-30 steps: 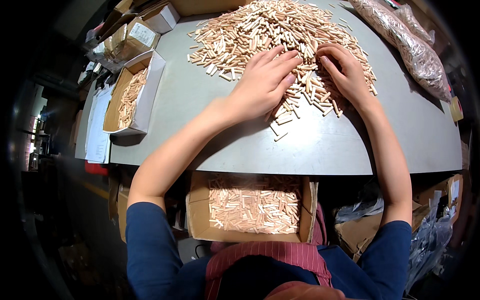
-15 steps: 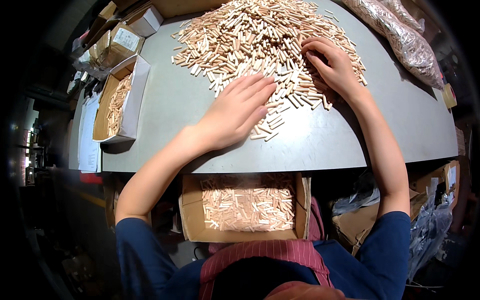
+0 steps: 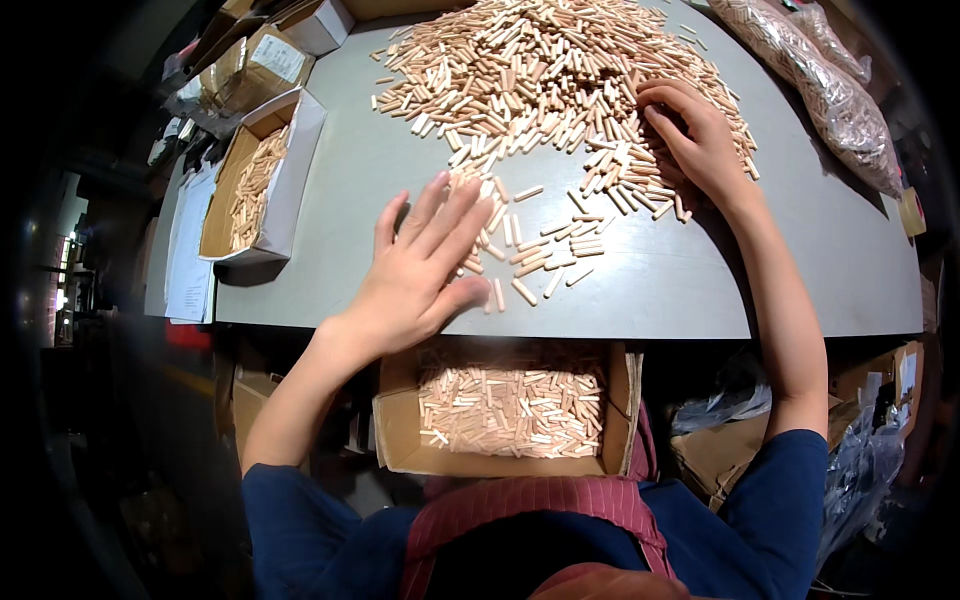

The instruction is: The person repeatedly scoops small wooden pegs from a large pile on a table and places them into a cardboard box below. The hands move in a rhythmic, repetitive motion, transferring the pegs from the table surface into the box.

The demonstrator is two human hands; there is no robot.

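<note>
A large heap of small wooden dowels covers the far middle of the table, with loose ones trailing toward me. My left hand lies palm down with fingers spread over the trailing dowels on the heap's near left side; some show beside the fingertips and thumb. My right hand rests at the heap's right flank, fingers bent, thumb apart from the index finger. No dowel shows between them, and the underside of this hand is hidden. Below the table edge, an open cardboard box holds many more dowels.
At the left of the grey table stands a white box of dowels, beside paper sheets. Taped cartons sit behind it. A clear bag of dowels lies far right, near a tape roll.
My left hand has swept left and nearer to me, its fingers spreading wider. Dowels around it have scattered toward the near edge. My right hand stays at the heap. The whole view has shifted slightly.
</note>
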